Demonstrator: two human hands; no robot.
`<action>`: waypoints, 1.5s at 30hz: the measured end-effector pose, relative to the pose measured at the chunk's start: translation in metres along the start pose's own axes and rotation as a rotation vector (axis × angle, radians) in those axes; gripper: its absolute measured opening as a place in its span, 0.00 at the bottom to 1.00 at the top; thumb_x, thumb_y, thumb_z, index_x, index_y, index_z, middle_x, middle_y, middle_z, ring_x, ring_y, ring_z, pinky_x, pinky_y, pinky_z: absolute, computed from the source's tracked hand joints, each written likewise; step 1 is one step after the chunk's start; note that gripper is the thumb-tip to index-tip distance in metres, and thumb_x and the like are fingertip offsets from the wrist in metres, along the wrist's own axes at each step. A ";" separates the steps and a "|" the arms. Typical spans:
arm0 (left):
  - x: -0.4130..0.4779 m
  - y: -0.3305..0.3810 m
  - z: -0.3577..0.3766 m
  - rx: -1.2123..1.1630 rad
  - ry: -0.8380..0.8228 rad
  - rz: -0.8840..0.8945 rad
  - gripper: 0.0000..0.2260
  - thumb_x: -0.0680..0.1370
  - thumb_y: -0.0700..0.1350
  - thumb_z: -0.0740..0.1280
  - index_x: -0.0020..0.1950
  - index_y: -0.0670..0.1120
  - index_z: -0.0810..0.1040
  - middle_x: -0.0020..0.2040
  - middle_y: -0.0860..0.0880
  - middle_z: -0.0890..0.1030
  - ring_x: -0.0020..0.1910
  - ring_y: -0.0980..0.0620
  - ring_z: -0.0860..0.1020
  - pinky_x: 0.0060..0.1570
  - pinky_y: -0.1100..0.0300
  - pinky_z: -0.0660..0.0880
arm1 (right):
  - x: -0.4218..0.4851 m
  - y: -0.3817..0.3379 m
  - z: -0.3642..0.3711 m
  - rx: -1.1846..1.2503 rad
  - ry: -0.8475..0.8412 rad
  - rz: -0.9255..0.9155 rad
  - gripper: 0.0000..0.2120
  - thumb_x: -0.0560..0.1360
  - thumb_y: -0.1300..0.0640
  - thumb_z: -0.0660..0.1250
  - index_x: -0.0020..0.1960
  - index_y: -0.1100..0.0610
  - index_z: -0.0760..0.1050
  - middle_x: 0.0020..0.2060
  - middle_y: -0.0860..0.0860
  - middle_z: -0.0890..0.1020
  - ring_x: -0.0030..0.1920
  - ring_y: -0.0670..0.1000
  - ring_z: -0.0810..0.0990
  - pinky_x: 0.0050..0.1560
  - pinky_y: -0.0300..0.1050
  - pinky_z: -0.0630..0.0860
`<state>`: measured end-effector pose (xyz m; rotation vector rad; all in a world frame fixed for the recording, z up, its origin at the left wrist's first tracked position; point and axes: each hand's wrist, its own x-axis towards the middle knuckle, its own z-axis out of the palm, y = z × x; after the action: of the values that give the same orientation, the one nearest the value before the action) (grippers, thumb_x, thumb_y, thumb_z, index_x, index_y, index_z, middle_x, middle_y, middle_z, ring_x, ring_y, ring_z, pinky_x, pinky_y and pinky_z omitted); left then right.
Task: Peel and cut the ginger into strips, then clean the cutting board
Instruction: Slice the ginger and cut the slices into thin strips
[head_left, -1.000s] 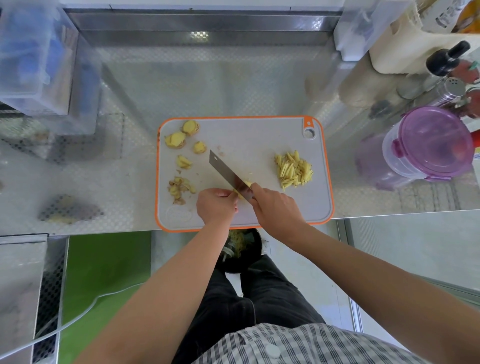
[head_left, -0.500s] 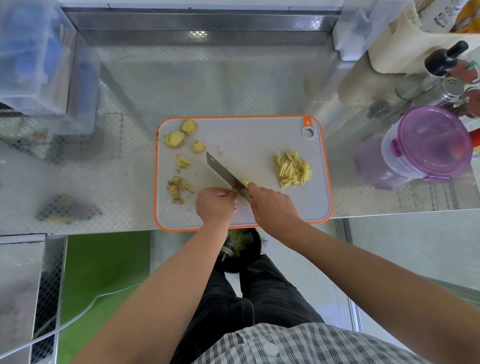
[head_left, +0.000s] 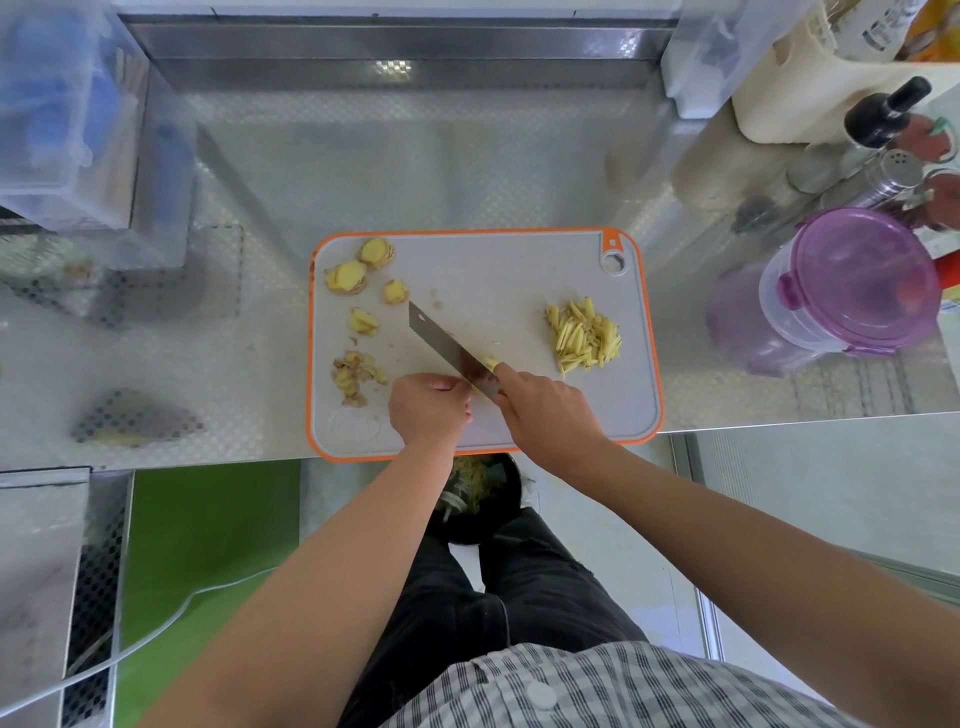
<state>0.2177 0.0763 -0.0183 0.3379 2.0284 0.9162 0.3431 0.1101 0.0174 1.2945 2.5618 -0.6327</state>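
— Where are the hands?
— On my screen, the right hand (head_left: 545, 415) is wrapped round the knife (head_left: 447, 351) handle, blade slanting across the board (head_left: 493, 270). The left hand (head_left: 428, 410) is curled tight against the blade; whether it grips anything I cannot tell.
— And the ginger?
— Cut strips (head_left: 584, 338) heaped on the board's right side; chunks (head_left: 348, 275) and peelings (head_left: 356, 376) on its left.

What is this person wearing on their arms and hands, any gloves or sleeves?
Nothing: the left hand and right hand are bare, with no gloves, rings or watch visible, and the forearms show no sleeves. Below is a grey-and-white checked shirt with a white button.
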 end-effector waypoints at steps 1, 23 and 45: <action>0.000 0.000 0.000 -0.011 -0.007 -0.003 0.16 0.68 0.34 0.66 0.22 0.46 0.76 0.19 0.51 0.71 0.18 0.54 0.68 0.32 0.58 0.68 | 0.001 -0.001 0.001 -0.010 -0.003 0.004 0.06 0.82 0.57 0.52 0.57 0.57 0.64 0.41 0.53 0.75 0.35 0.58 0.72 0.34 0.47 0.66; -0.002 0.000 -0.001 -0.102 0.009 -0.047 0.13 0.69 0.31 0.68 0.27 0.45 0.80 0.21 0.51 0.74 0.18 0.54 0.70 0.34 0.59 0.76 | 0.003 -0.003 0.004 0.071 0.023 0.062 0.08 0.83 0.51 0.51 0.55 0.55 0.64 0.38 0.50 0.72 0.35 0.57 0.71 0.34 0.47 0.66; -0.001 -0.002 -0.002 0.029 0.023 0.005 0.11 0.71 0.38 0.72 0.31 0.51 0.81 0.29 0.47 0.82 0.29 0.49 0.82 0.42 0.50 0.82 | 0.011 -0.004 0.011 0.238 0.105 0.187 0.07 0.82 0.54 0.54 0.52 0.58 0.64 0.35 0.51 0.72 0.34 0.57 0.71 0.34 0.47 0.65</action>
<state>0.2175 0.0736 -0.0180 0.3495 2.0647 0.8979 0.3335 0.1107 0.0053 1.6624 2.4626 -0.8734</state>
